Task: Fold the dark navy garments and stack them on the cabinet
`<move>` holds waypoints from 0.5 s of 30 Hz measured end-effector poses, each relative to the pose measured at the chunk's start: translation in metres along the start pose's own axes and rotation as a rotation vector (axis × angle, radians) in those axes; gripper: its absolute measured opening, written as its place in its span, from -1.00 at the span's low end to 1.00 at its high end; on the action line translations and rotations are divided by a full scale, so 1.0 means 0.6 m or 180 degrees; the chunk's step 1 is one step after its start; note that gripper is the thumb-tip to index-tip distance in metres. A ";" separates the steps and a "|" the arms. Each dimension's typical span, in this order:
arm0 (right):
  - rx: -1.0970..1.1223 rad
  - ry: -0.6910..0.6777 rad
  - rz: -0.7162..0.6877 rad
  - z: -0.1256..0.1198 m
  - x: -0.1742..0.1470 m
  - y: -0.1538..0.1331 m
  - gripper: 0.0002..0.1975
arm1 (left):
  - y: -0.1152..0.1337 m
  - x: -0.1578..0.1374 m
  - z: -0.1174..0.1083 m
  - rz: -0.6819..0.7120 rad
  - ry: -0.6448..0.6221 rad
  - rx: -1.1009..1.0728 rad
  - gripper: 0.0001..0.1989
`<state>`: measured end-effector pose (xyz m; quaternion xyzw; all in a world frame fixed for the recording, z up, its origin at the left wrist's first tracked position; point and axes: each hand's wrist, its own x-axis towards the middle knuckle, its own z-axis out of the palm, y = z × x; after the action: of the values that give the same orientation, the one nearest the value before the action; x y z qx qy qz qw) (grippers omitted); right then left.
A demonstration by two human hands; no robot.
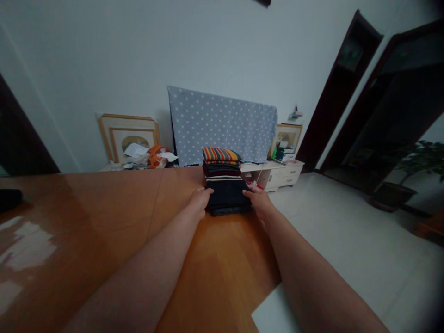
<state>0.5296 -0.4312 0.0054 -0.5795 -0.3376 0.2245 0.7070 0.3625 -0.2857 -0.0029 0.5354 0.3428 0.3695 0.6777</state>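
Note:
A dark, folded garment (229,193) lies at the far end of the wooden table, held at its two sides. On its left edge is my left hand (201,200), thumb on top and fingers curled beneath. My right hand (258,199) grips the right edge the same way. Directly behind stands a stack of folded clothes (222,169), with a red, yellow and grey striped piece (222,154) on top. Another dark folded layer (231,211) shows under the front of the garment; whether it is separate I cannot tell.
The wooden table (121,231) spans the foreground, with a white sheet (275,312) at its near right edge and a black object (10,199) far left. Beyond are a white cabinet (286,175), a polka-dot cloth (222,120) and a framed picture (128,136). A potted plant (391,194) stands right.

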 end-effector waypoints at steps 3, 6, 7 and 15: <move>0.0270 0.0044 0.0132 -0.001 0.006 0.004 -0.60 | 0.000 -0.003 0.000 0.0068 -0.0019 -0.0001 -0.87; 0.0159 0.0257 0.0233 -0.008 0.013 0.013 -0.65 | -0.001 -0.003 0.000 0.0104 0.0022 -0.0002 -0.87; 0.0075 0.0342 0.0286 -0.011 0.014 0.016 -0.67 | -0.001 -0.003 0.000 0.0106 0.0037 0.0000 -0.87; -0.0055 0.0665 0.0258 -0.021 0.026 0.024 -0.69 | -0.002 0.008 -0.003 -0.0185 0.0395 -0.0283 -0.65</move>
<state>0.5503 -0.4252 -0.0066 -0.6190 -0.2402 0.1883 0.7236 0.3632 -0.2810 -0.0050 0.4707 0.3828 0.3970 0.6887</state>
